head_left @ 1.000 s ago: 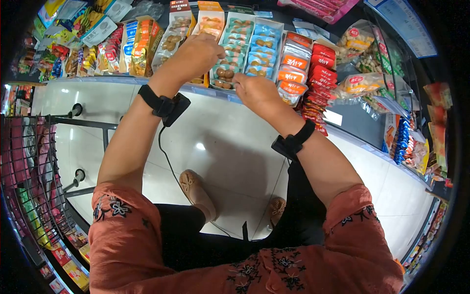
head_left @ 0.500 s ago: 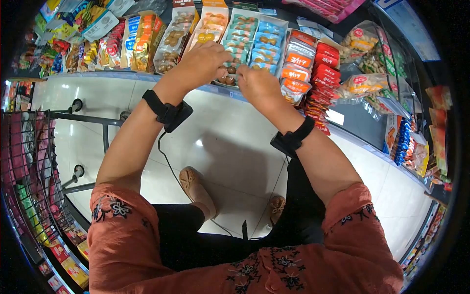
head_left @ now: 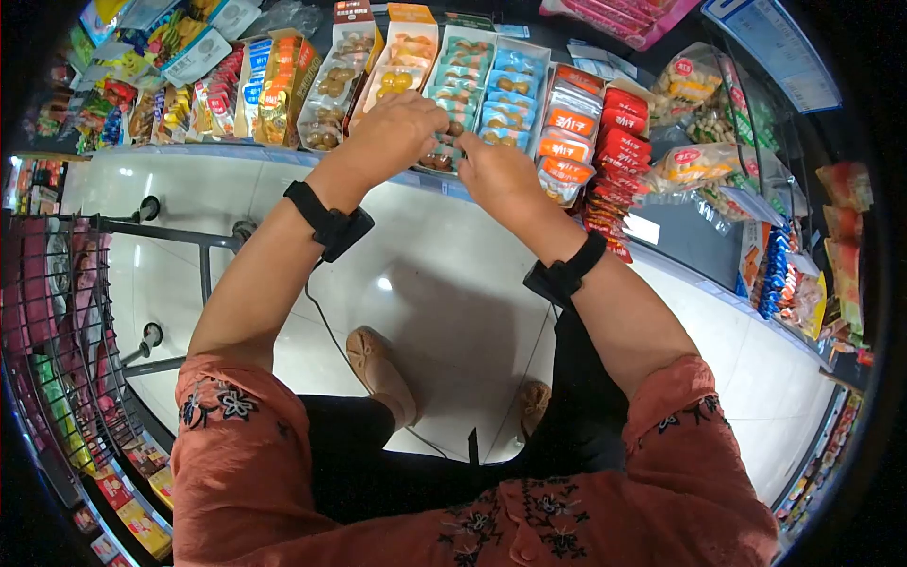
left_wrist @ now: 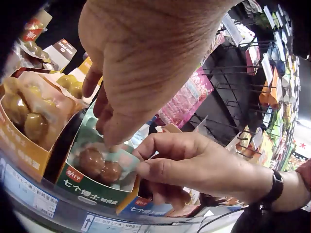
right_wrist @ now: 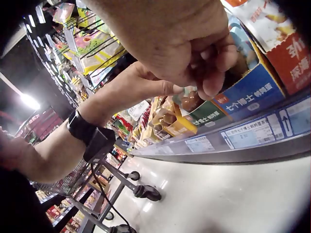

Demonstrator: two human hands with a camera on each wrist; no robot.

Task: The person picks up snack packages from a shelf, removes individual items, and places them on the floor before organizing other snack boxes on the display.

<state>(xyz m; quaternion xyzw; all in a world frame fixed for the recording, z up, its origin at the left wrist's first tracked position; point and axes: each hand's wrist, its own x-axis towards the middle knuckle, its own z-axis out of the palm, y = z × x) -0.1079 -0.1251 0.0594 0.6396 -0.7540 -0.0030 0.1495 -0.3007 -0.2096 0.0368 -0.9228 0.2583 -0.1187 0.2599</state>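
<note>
The green box [head_left: 465, 52] of small packets with brown, egg-like pieces stands at the shelf's front. Over its front end, my left hand [head_left: 392, 137] reaches from the left with bent fingers and grips the top of a brown-egg packet [left_wrist: 99, 165]. Opposite it, my right hand [head_left: 501, 180] pinches that packet's right edge between thumb and index finger, clearest in the left wrist view. My left fingertips are partly hidden behind the hand. In the right wrist view, my right hand [right_wrist: 194, 58] hangs above the blue box [right_wrist: 250, 94] with its other fingers curled.
An orange box [head_left: 408, 47] and a brown box [head_left: 351, 47] are left of the green one. Silver-orange packets [head_left: 567, 123] and red packets [head_left: 619, 142] lie to the right. A wire cart [head_left: 66, 321] stands at the left, beyond the shelf edge.
My left hand has moved back from the orange box toward the front of the green box, uncovering yellow pieces. My right hand has shifted slightly, and the two hands are now close together.
</note>
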